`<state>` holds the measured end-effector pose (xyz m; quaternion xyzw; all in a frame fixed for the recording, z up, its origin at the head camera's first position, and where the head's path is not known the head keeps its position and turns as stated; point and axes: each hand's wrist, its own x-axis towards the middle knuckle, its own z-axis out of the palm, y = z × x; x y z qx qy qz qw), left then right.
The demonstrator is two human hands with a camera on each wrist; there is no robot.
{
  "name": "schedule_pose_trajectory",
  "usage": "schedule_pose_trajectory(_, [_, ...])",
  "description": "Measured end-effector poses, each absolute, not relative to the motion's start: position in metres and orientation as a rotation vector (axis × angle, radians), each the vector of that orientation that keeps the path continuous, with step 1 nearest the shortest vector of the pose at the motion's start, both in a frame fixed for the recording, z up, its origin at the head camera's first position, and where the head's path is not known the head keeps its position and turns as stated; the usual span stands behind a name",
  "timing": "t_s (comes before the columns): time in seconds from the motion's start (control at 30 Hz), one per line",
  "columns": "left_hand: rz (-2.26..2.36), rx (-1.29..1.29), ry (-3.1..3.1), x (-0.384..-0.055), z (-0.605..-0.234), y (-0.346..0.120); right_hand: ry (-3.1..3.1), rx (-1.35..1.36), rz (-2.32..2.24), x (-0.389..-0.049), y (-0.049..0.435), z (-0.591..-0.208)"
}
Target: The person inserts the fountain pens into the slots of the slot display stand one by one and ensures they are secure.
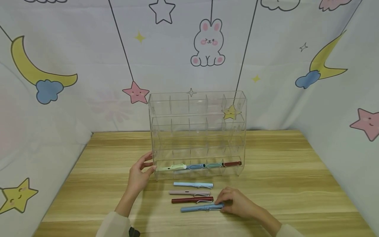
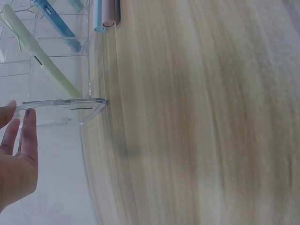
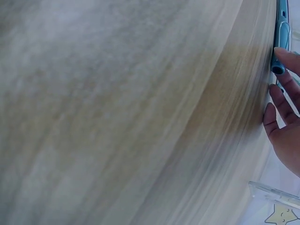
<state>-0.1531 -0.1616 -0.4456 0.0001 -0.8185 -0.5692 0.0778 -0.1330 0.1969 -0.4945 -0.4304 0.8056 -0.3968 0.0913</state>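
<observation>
A clear acrylic pen rack (image 1: pixel 197 131) stands upright on the table. My left hand (image 1: pixel 141 171) pinches its left side panel (image 2: pixel 61 104), thumb on one face and fingers on the other. At the front of the table my right hand (image 1: pixel 238 201) pinches the capped end of a blue fountain pen (image 1: pixel 196 208) between thumb and fingers. Just beyond that pen lie a dark red pen (image 1: pixel 186 200), a pale pink pen (image 1: pixel 183 192) and a light blue pen (image 1: pixel 189 184), roughly parallel, clips to the right.
In the rack's lowest tier lie a pale green pen (image 1: pixel 177 167), a blue pen (image 1: pixel 195 166), a green pen (image 1: pixel 214 165) and a dark red pen (image 1: pixel 232 163). Its upper tiers hold no pens. A printed cloth (image 1: pixel 177 65) hangs behind the wood-grain table (image 1: pixel 281 171) and along both sides.
</observation>
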Motion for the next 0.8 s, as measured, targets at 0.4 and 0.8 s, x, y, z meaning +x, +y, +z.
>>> schedule_pose_trajectory(0.4, [-1.686,0.018,-2.461,-0.1525,-0.4458,-0.1616,2.399,-1.275,-1.154,-0.1322,0.1961,-0.4942])
schedule_pose_trajectory(0.8, [-1.682,-0.001,-2.451,-0.1526,-0.4457,-0.1614,2.358,-1.311,-1.169,-0.131,0.1951,-0.492])
